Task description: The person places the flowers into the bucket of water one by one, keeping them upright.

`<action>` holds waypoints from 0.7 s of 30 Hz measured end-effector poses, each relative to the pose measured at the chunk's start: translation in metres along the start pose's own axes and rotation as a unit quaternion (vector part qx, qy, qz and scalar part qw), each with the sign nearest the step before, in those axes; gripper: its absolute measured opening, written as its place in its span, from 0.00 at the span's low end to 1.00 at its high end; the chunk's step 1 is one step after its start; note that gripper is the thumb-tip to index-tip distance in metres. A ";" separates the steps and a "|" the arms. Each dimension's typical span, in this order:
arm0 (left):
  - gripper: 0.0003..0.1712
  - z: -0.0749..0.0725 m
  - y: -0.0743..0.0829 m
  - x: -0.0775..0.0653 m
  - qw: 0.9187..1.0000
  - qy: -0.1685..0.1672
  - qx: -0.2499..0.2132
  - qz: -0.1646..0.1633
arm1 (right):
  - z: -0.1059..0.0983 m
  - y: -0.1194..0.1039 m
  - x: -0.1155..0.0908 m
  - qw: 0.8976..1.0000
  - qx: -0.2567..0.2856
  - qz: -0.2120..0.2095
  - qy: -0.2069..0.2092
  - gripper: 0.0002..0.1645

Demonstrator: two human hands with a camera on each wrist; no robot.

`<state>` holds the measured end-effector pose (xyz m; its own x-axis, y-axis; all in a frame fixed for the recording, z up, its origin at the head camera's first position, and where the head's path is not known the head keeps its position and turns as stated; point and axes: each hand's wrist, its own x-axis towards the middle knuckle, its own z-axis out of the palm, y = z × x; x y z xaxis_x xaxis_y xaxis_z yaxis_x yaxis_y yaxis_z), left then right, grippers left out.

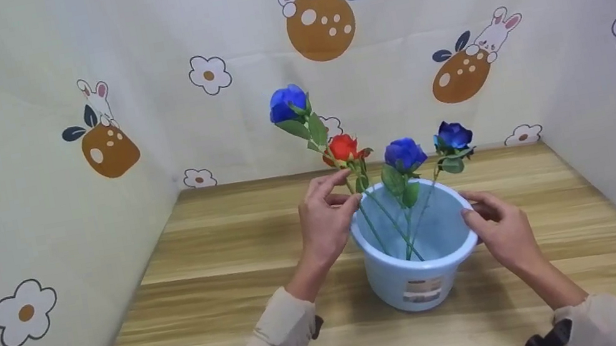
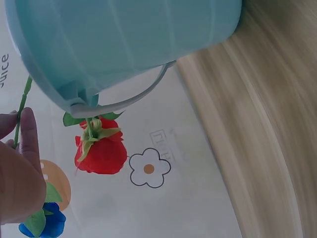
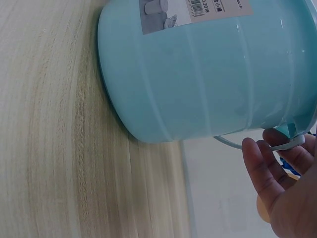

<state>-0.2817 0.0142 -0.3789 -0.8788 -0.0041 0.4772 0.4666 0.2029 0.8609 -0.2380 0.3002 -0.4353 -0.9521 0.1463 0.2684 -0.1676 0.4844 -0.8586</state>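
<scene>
A light blue bucket (image 1: 385,286) stands on the table with several artificial roses leaning in it. My left hand (image 1: 325,217) is at its left rim and pinches the green stem of the leftmost blue rose (image 1: 288,105), whose bloom rises above the others. Beside that stem leans a red rose (image 1: 343,147). Two more blue roses stand in the bucket, a middle rose (image 1: 404,154) and a right rose (image 1: 453,136). My right hand (image 1: 501,227) grips the bucket's right rim, thumb on top, fingers by the handle (image 3: 228,142) in the right wrist view.
The wood-grain table (image 1: 207,317) runs back to cloth walls (image 1: 229,15) printed with rabbits and flowers on three sides. A printed label (image 1: 423,289) is on the bucket's front. Its thin handle (image 2: 133,99) hangs along the far side in the left wrist view.
</scene>
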 end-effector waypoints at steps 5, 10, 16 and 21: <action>0.24 0.005 -0.001 -0.005 0.998 -0.027 0.052 0.012 | 0.000 0.000 0.000 1.000 -0.005 0.000 -0.001 0.26; 0.23 0.007 -0.006 -0.010 0.992 -0.034 0.121 0.028 | 0.001 0.001 0.000 1.000 0.010 -0.005 0.007 0.24; 0.23 0.008 -0.011 -0.014 0.988 -0.042 0.148 0.012 | 0.002 0.002 0.000 1.000 0.016 -0.005 0.012 0.24; 0.23 0.010 -0.009 -0.015 0.982 -0.063 0.176 -0.027 | 0.001 0.003 0.000 1.000 0.006 -0.006 0.007 0.24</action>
<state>-0.2734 0.0219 -0.3956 -0.9169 0.0928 0.3881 0.3751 0.5320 0.7591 -0.2388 0.3008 -0.4378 -0.9461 0.1531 0.2853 -0.1826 0.4755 -0.8605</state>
